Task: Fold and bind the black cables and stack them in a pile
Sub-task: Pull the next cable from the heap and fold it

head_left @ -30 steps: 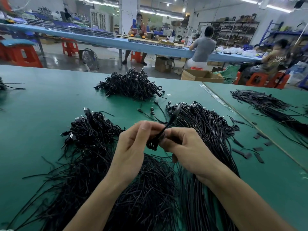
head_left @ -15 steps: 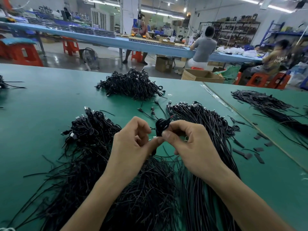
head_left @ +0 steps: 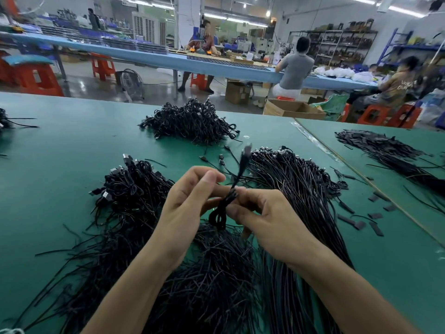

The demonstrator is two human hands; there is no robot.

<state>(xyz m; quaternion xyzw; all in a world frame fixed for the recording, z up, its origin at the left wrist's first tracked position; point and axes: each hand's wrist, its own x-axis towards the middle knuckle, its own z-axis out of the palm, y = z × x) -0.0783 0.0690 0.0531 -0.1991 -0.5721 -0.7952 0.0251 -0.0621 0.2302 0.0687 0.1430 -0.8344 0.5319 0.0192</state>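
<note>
One folded cable (head_left: 218,216) held by left hand (head_left: 185,201), right hand (head_left: 267,220), upper tip blurred

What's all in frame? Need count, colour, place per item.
folded cable: 1, black, held up at centre
bound cable pile: 1, black, table far centre
plug-end heap: 1, black, left of centre
loose cables: 1 sheaf, black, right of centre
thin strands: 1 heap, black, near edge, bottom centre
strip pile: 1, black, adjoining table, right
flat pieces: several, black, right of loose cables
table: 1, green, under everything
cardboard box: 1, brown, floor beyond table
stools: several, red, background floor
left hand: 1, holds folded cable
right hand: 1, holds folded cable
</note>
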